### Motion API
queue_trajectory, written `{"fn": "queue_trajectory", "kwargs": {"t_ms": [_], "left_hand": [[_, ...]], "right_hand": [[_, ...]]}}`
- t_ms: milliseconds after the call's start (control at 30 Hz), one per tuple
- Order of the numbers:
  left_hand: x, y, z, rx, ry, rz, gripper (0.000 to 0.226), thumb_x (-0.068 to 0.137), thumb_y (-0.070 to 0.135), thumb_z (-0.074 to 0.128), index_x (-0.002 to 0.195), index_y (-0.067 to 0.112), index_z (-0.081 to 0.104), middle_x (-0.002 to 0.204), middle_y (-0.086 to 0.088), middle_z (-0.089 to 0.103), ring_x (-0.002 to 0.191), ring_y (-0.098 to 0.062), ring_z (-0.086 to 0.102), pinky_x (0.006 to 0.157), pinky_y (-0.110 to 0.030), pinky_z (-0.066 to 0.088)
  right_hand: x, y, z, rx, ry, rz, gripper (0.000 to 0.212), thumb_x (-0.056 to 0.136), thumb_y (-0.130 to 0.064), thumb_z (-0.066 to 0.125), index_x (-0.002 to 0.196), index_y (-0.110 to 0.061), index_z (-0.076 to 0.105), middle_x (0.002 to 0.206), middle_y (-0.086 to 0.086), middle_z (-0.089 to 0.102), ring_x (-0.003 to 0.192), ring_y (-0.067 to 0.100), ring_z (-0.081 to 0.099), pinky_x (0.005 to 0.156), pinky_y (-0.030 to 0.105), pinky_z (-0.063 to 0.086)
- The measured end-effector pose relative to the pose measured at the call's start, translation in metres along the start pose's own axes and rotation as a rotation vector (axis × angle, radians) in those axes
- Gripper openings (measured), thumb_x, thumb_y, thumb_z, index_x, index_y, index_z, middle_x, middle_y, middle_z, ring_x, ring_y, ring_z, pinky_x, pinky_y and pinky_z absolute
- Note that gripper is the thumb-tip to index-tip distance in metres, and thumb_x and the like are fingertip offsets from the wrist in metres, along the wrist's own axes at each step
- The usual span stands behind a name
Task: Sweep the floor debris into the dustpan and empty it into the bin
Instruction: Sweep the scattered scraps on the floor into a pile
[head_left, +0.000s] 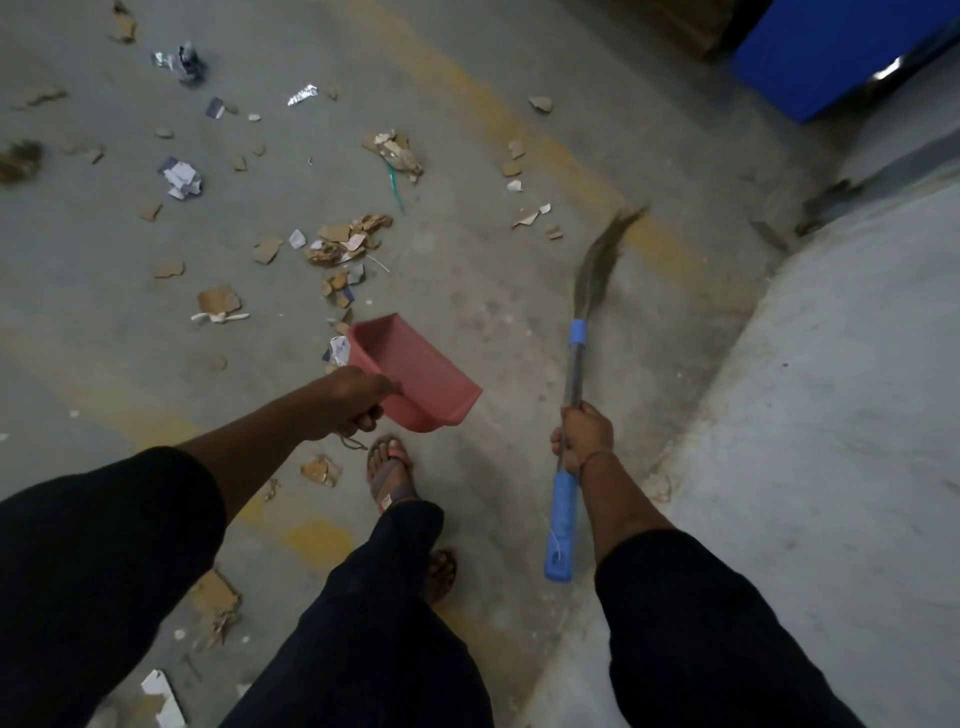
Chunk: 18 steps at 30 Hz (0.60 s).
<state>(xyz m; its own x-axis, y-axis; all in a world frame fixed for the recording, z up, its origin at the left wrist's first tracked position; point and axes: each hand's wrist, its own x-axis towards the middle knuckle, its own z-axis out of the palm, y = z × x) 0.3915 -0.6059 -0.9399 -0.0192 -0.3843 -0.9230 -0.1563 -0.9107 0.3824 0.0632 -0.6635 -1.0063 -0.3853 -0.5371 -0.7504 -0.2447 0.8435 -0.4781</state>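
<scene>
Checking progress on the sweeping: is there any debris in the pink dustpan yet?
No, the pink dustpan in the left hand shows a bare inside, with the scraps lying on the floor.

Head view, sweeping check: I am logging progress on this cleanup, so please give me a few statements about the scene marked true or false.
1. The left hand holds the pink plastic dustpan. True.
2. The pink dustpan is full of cardboard scraps. False: its inside looks empty.
3. The right hand grips the blue-handled grass broom. True.
4. The torn cardboard and paper debris lies mostly to the right of the broom. False: it is scattered to the left of it and ahead.
5. The large blue box-shaped object stands at the top right. True.
6. Both feet are bare. False: the forward foot wears a sandal.
</scene>
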Motion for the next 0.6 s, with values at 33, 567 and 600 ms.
{"fn": "queue_trajectory", "kwargs": {"t_ms": [33,567,600], "left_hand": [[0.003,0.002,-0.004,-0.011,0.000,-0.002,0.026,0.101,0.031,0.054,0.093,0.006,0.055,0.069,-0.006,0.049,0.044,-0.010,0.038,0.042,-0.021,0.026],[0.000,0.049,-0.044,-0.105,0.029,-0.018,0.023,0.101,0.027,0.055,0.092,0.006,0.054,0.066,-0.005,0.049,0.041,-0.008,0.040,0.038,-0.020,0.028],[0.001,0.052,-0.045,-0.112,0.031,-0.018,0.023,0.101,0.027,0.056,0.094,0.005,0.055,0.066,-0.005,0.049,0.041,-0.009,0.040,0.039,-0.020,0.028]], "right_hand": [[-0.002,-0.007,0.009,-0.020,-0.017,-0.023,0.014,0.098,-0.011,0.056,0.106,-0.011,0.067,0.056,0.013,0.050,0.038,0.018,0.046,0.037,0.022,0.039],[-0.023,-0.061,-0.001,-0.501,-0.191,-0.478,0.054,0.072,-0.046,0.064,0.126,-0.043,0.066,0.078,-0.015,0.067,0.070,0.008,0.060,0.072,0.037,0.056],[-0.026,-0.063,-0.010,-0.489,-0.188,-0.488,0.053,0.075,-0.045,0.065,0.127,-0.043,0.065,0.079,-0.015,0.066,0.070,0.008,0.060,0.072,0.036,0.056]]}}
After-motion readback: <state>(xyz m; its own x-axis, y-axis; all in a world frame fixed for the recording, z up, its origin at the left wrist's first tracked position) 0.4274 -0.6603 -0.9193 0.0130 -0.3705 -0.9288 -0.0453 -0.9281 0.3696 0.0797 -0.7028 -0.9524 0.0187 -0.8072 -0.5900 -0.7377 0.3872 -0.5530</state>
